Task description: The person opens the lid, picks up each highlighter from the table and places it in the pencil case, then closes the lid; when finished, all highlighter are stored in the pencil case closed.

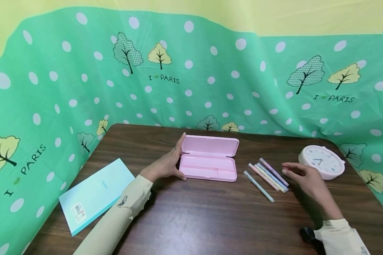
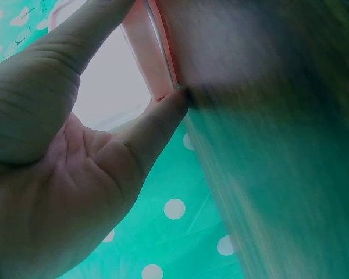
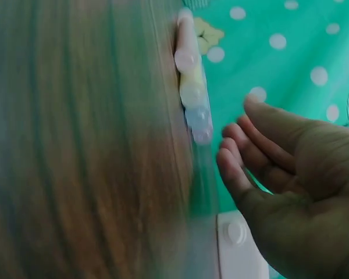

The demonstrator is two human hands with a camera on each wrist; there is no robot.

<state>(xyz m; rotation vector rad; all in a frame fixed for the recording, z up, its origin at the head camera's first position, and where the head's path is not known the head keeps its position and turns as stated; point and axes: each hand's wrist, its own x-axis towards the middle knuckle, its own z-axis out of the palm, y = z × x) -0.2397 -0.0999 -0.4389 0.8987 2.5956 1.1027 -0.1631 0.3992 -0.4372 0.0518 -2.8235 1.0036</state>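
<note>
Right hand (image 1: 309, 181) is hanging just off the right side of a bunch of pens (image 1: 272, 177) on the dark wood table (image 1: 191, 216), and that little gap is the bit to watch. It's holding nothing: fingers loosely bent, thumb a bit apart from them, so a narrowish opening, and the right wrist view shows it's not touching the pens. Closest one looks like the purple pen (image 1: 274, 172), on the bunch's right edge, so just left of the fingertips. All the pens slant roughly the same way, far-left end to near-right end. Any grab from that side seems to hinge on going left and getting thumb and fingers across that slant, not along it. One greenish pen (image 1: 259, 186) lies apart on the bunch's left, near side, so it'd be the longest reach. Left hand (image 1: 167, 164) is well away from the pens, gripping the left end of the open pink pencil case (image 1: 207, 162), whose long side runs left to right. Right hand's clearly nearer the pens, with a white clock (image 1: 322, 161) just past it on the far right.
</note>
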